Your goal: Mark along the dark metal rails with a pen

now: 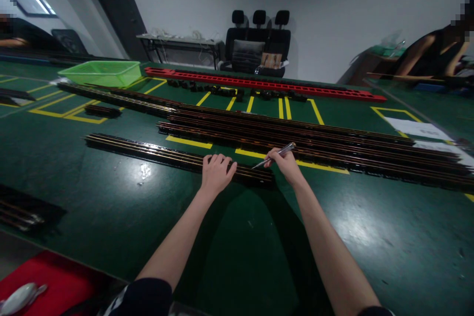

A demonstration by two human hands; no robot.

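Note:
A long dark rail strip [148,151] with shiny lengthwise lines lies on the green table, slanting toward me at its right end. My left hand [217,172] grips it from above near that end, fingers curled over its far side and thumb toward the right. In my right hand [282,160] is a slim silver pen [278,153], pinched between thumb and fingers. The pen's thin tip points down and left, at the rail's upper face just right of my left hand; whether it touches cannot be made out.
Behind lie several longer dark rails [314,144] side by side. Farther back are a red slotted bar [259,82], small black parts [266,94] and a green basket [101,74]. More strips [20,212] lie at left. People sit at far left and right.

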